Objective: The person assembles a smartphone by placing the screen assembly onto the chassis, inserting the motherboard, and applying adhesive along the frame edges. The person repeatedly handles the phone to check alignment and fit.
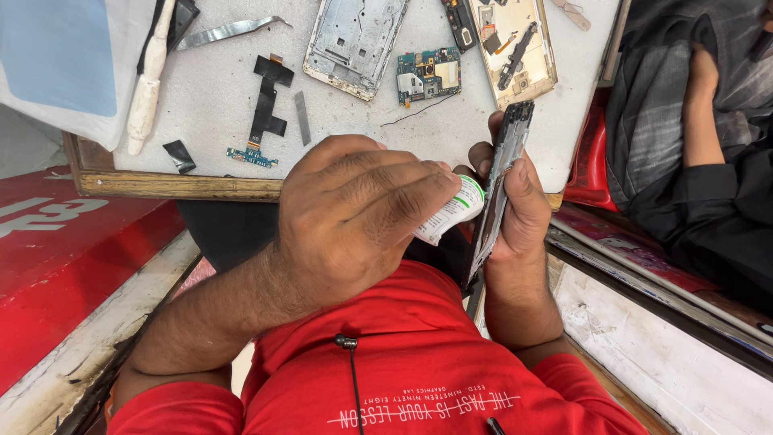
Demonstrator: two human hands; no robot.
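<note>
My left hand (354,217) is closed around a small white tube with a green band (456,208), its tip pressed against the phone frame. My right hand (519,213) grips that dark, thin phone frame (501,181) on edge, upright, just in front of the white worktop (209,89). Both hands meet above my red shirt, close to the table's wooden front edge (177,186).
On the worktop lie a silver phone chassis (354,40), a green circuit board (427,74), a gold phone housing (515,48), a black flex cable (266,105), tweezers (229,31) and a white-handled tool (147,84). Another person in dark clothes (692,121) sits at the right.
</note>
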